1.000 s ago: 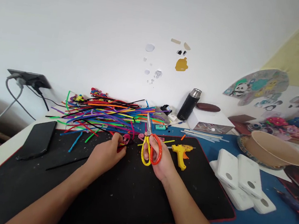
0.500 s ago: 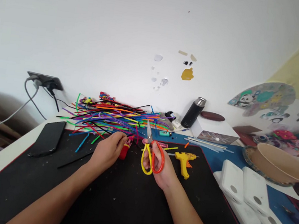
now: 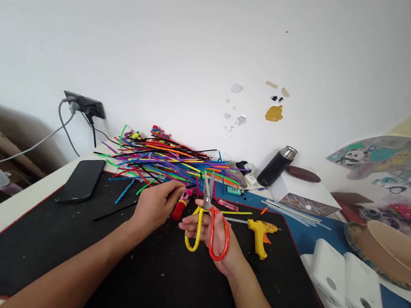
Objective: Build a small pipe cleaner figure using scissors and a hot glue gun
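My left hand (image 3: 156, 204) is closed, its thumb and index finger pinched together over the mat. A black pipe cleaner (image 3: 114, 211) runs out from beneath that hand to the left, with a dark end near the fingertips. Scissors (image 3: 207, 201) with one yellow and one red handle are held in my right hand (image 3: 226, 246), blades pointing away and parted. Between the hands lies a small red object with a pink top (image 3: 181, 206), whose kind I cannot make out. Beyond both hands spreads a heap of coloured pipe cleaners (image 3: 174, 160).
A yellow glue gun (image 3: 261, 233) rests right of the scissors on the black mat (image 3: 159, 283). At left is a black phone (image 3: 81, 181). White devices (image 3: 346, 286), a bowl (image 3: 396, 247), glue sticks (image 3: 291, 212) and a black flask (image 3: 277, 167) stand or lie to the right.
The scissors have opened, their handles and blades moving apart, as my right fingers spread. The view has shifted left, so most things appear further right. My left hand keeps its pinch.
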The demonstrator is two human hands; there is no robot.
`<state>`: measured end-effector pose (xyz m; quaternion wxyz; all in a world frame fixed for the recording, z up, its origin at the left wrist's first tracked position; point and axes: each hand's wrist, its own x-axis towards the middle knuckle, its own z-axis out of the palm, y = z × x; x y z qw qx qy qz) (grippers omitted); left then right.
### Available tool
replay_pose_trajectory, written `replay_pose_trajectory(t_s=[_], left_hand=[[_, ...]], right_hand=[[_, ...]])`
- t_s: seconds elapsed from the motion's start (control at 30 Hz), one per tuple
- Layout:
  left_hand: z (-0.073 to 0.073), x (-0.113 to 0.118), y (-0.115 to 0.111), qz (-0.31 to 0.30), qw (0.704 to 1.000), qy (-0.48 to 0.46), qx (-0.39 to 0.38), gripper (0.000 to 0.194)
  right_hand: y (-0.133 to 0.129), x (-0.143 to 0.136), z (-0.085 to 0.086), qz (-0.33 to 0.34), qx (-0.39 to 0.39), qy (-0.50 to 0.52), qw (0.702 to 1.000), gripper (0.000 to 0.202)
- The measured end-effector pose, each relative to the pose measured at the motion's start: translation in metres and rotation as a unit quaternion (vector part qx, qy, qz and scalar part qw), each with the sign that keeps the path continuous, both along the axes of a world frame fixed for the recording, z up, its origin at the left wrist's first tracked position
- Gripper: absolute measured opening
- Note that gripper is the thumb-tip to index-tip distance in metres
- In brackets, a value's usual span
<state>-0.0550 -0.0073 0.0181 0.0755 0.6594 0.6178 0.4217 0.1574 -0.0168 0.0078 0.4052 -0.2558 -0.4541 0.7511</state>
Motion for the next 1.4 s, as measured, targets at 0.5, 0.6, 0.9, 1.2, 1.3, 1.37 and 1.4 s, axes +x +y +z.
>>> replay_pose_trajectory(t_s=[0.5,0.6,0.9,1.2,1.3,1.37,1.4], left_hand=[[0.002,0.002,-0.002,0.006,0.999,-0.006,0.033,0.027],[0.000,0.002,-0.002,0.004,1.000,-0.011,0.018,0.029],[-0.002,0.004,-0.004,-0.024,1.000,-0.016,-0.002,0.033],[-0.005,0.004,-0.004,-0.044,0.999,-0.019,0.014,0.029],[-0.003,0.005,-0.005,-0.046,0.999,-0.020,0.016,0.029],[-0.002,0.005,-0.005,-0.048,0.999,-0.019,0.016,0.028],[-0.002,0.005,-0.005,-0.049,0.999,-0.018,0.016,0.029]], right_hand=[[0.000,-0.008,-0.006,-0.043,0.022,-0.143,0.989,0.073],[-0.003,-0.011,-0.009,-0.053,0.033,-0.159,0.985,0.070],[-0.006,-0.013,-0.015,-0.050,0.076,-0.194,0.977,0.059],[-0.007,-0.014,-0.012,-0.052,0.079,-0.205,0.974,0.057],[-0.007,-0.014,-0.013,-0.049,0.088,-0.210,0.973,0.055],[-0.007,-0.013,-0.014,-0.050,0.094,-0.212,0.972,0.054],[-0.008,-0.013,-0.014,-0.050,0.096,-0.212,0.971,0.053]])
